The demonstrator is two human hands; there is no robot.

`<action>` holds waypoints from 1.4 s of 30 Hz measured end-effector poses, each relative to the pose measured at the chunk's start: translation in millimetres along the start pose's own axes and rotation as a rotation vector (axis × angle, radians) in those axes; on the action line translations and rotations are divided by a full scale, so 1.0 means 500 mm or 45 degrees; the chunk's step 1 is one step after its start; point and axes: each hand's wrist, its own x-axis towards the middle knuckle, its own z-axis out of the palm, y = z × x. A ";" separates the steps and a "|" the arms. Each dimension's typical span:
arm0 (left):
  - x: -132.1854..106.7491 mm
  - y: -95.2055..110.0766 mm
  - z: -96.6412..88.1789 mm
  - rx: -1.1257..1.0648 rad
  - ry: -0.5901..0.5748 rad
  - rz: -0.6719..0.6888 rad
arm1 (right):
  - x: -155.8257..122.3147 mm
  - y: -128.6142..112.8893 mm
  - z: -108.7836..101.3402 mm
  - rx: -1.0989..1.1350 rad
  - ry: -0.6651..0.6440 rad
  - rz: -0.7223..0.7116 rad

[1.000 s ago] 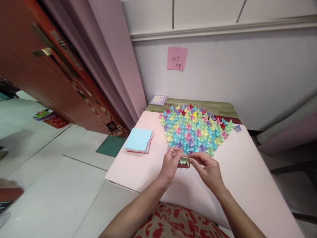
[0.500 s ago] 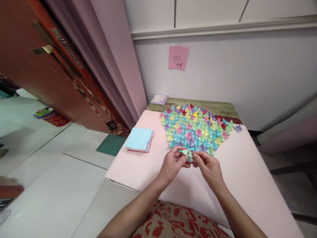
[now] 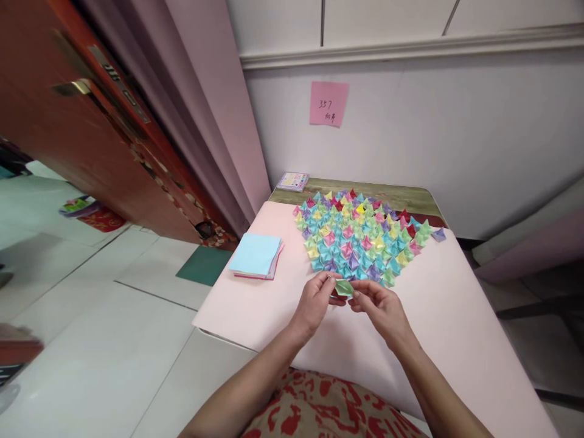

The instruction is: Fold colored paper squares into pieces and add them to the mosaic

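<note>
A small folded piece of green paper (image 3: 344,288) is pinched between my two hands, just above the near edge of the colourful origami pieces. My left hand (image 3: 316,298) grips its left end with thumb and fingers. At its right end, the thumb and fingertips of my right hand (image 3: 376,302) are closed on it. Many small pointed origami pieces (image 3: 349,234) in blue, green, yellow, pink, purple and red lie in close rows beyond my hands. The fingers partly hide the underside of the green paper.
A stack of square paper (image 3: 255,255), light blue on top, lies at the left of the pink-covered table (image 3: 447,340). One purple piece (image 3: 439,235) sits apart at the right. A small pack (image 3: 293,181) rests at the back, below a pink note (image 3: 329,104) on the wall.
The green paper has been turned in my fingers: its pointed, layered folds faced up before, and now a flatter green face shows. Both hands stay in nearly the same place.
</note>
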 end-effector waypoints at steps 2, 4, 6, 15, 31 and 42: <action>0.004 -0.006 0.001 0.017 0.011 -0.012 | 0.002 0.004 0.000 -0.024 -0.007 0.032; 0.008 -0.013 0.001 0.053 0.010 -0.017 | 0.002 0.006 0.002 -0.063 0.006 0.058; 0.011 -0.022 0.000 0.107 -0.002 -0.017 | 0.001 0.004 0.004 -0.133 0.034 0.063; 0.017 -0.043 -0.005 0.401 0.027 0.157 | -0.005 -0.012 0.016 -0.646 0.107 -0.229; 0.043 0.003 -0.024 0.434 0.092 0.066 | 0.003 0.026 0.005 -1.312 -0.004 -1.153; 0.018 -0.047 -0.046 0.651 0.071 0.098 | -0.034 0.074 0.051 -1.423 -0.091 -1.181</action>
